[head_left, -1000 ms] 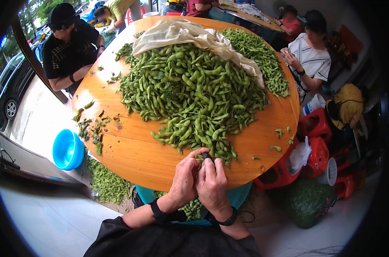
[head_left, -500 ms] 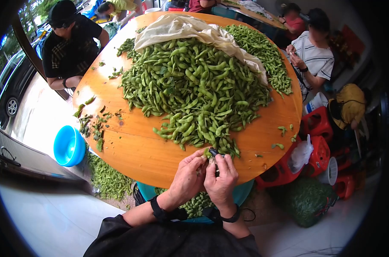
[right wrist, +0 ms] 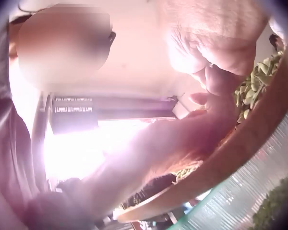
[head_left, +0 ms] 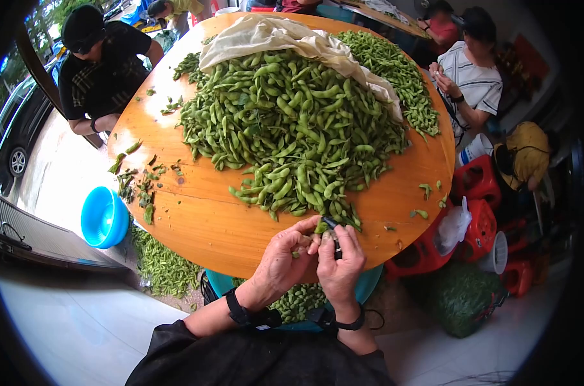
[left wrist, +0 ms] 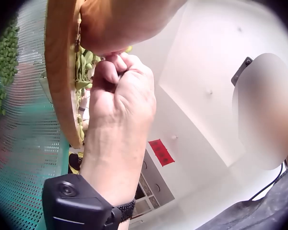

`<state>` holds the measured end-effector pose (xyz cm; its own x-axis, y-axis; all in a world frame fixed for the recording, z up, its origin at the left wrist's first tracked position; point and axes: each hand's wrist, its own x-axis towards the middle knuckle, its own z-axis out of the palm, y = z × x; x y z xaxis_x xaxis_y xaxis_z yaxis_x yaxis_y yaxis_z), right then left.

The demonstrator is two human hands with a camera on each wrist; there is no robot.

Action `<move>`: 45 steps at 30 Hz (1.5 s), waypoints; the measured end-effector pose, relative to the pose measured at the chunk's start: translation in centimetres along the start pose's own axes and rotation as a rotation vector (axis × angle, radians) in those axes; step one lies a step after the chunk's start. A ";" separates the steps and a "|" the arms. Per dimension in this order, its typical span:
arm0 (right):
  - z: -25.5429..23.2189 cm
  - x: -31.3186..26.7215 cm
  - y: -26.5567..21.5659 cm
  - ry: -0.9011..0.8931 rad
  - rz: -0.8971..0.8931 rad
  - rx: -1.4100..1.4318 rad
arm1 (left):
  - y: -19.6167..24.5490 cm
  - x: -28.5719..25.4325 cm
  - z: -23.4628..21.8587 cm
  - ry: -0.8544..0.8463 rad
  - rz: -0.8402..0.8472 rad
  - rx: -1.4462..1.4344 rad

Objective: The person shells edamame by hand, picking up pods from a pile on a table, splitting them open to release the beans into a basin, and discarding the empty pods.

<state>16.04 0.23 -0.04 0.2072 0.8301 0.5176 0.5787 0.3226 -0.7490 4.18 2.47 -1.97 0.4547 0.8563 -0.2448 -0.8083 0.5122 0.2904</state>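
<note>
Both hands meet low over the near edge of the wooden table (head_left: 195, 241). My left hand (head_left: 283, 254) pinches a green soybean pod (head_left: 321, 227) at its fingertips, and a small green bean (head_left: 296, 254) shows by its curled fingers. The fingers of my right hand (head_left: 341, 264) curl round a small black tool (head_left: 330, 222) right at the pod; most of the tool is hidden by the fingers. Just beyond the hands rises a big heap of soybean pods (head_left: 292, 128). Beneath the hands, shelled beans (head_left: 298, 302) lie in a teal mesh basket (left wrist: 33, 153).
A pale cloth (head_left: 266, 35) covers the heap's far side. Leaf scraps (head_left: 144, 186) lie at the table's left. Blue basins (head_left: 104, 217) and scattered pods (head_left: 166, 264) are on the floor left, red stools (head_left: 478, 228) at right. Two people (head_left: 102, 71) sit across the table.
Both hands have shifted slightly to the right. The right hand's tool has turned at the pod, and a bean now shows by the left fingers. The head view has tilted a little.
</note>
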 end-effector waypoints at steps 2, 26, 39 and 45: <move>-1.2 0.2 -0.2 -0.049 0.200 0.137 | 0.2 -0.1 0.5 0.008 0.000 0.033; -19.9 -4.4 6.9 -0.143 0.413 -0.525 | 1.7 -2.9 1.4 -0.311 0.764 2.046; -17.7 -3.1 7.8 -0.138 0.404 -0.394 | 7.0 -7.0 -3.2 0.284 0.425 2.612; -16.6 -2.5 8.3 -0.160 0.376 -0.370 | 16.5 -9.8 -8.2 0.803 0.913 2.257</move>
<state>33.42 -6.70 -0.65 0.3476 0.9254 0.1514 0.7323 -0.1671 -0.6602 -16.69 2.01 -2.34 -0.1482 0.8882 0.4350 0.9299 -0.0245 0.3669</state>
